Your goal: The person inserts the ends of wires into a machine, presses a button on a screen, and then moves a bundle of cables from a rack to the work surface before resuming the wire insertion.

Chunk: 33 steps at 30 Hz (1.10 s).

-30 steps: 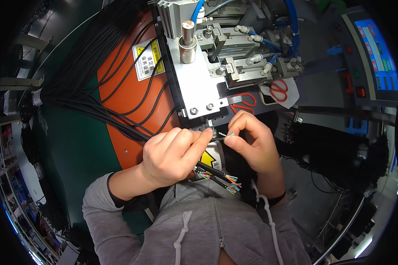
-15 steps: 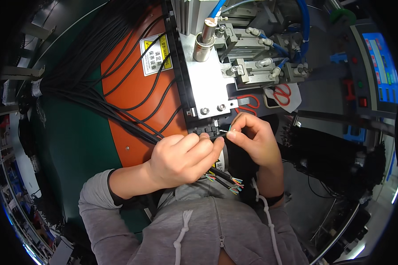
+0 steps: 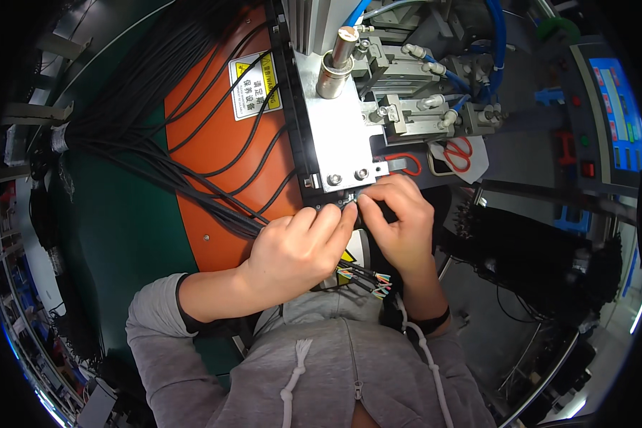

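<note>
At the front edge of the machine, just below its bright metal plate (image 3: 335,132), my two hands meet. The fingers of my left hand (image 3: 292,246) are curled together over the small black fixture (image 3: 326,202); whatever they grip is hidden. With thumb and index finger pinched, my right hand (image 3: 404,222) holds a thin wire, largely covered now, by the left fingertips. Beneath my hands hang several black cables (image 3: 360,271) whose stripped ends fan out into coloured wires (image 3: 381,291).
A thick bundle of black cables (image 3: 128,153) crosses the orange panel (image 3: 228,153) and green surface (image 3: 125,235) on the left. Behind the plate sit pneumatic cylinders (image 3: 421,118). Red-handled scissors (image 3: 458,153) lie to the right, below a control screen (image 3: 620,114).
My right hand has moved left and slightly up, bringing the wire against the fixture beside my left fingertips. My left fingers have shifted slightly up, and the hanging cable ends have swung a little.
</note>
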Available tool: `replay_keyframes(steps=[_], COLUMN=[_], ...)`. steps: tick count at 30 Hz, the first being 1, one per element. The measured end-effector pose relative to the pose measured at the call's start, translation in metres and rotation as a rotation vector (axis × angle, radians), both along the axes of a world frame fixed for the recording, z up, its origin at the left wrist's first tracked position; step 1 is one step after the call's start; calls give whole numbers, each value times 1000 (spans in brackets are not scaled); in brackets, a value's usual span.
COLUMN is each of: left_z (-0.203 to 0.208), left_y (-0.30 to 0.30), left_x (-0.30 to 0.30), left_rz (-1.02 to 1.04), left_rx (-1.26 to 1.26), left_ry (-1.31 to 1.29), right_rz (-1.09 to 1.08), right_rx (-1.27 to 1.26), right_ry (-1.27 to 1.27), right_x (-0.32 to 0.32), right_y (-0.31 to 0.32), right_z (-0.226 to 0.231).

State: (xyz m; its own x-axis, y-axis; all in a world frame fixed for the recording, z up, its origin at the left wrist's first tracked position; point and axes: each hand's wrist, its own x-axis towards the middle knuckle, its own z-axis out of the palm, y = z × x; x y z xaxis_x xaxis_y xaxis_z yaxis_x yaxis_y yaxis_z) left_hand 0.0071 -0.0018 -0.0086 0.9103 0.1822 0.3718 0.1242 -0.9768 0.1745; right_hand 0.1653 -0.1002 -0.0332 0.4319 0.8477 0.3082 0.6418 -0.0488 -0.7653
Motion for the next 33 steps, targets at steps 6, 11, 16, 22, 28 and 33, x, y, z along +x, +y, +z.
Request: replay_keyframes(steps=[6, 11, 16, 22, 28, 33], left_z=[2, -2, -3, 0, 8, 12], left_y=[-2, 2, 5, 7, 4, 12], left_x=[0, 5, 5, 3, -7, -4], left_rz=[38, 26, 27, 61, 117, 25], left_rx=[55, 53, 2, -26, 34, -76], left_ry=[55, 4, -36, -74, 81, 15], right_rz=[-1, -88, -122, -150, -40, 455], right_rx=[104, 83, -51, 44, 135, 368], right_ry=[-94, 152, 723, 249, 882, 513], right_x=[-4, -8, -11, -15, -2, 21], right_y=[2, 1, -1, 1, -8, -24], right_z=[-9, -26, -31, -30, -26, -14])
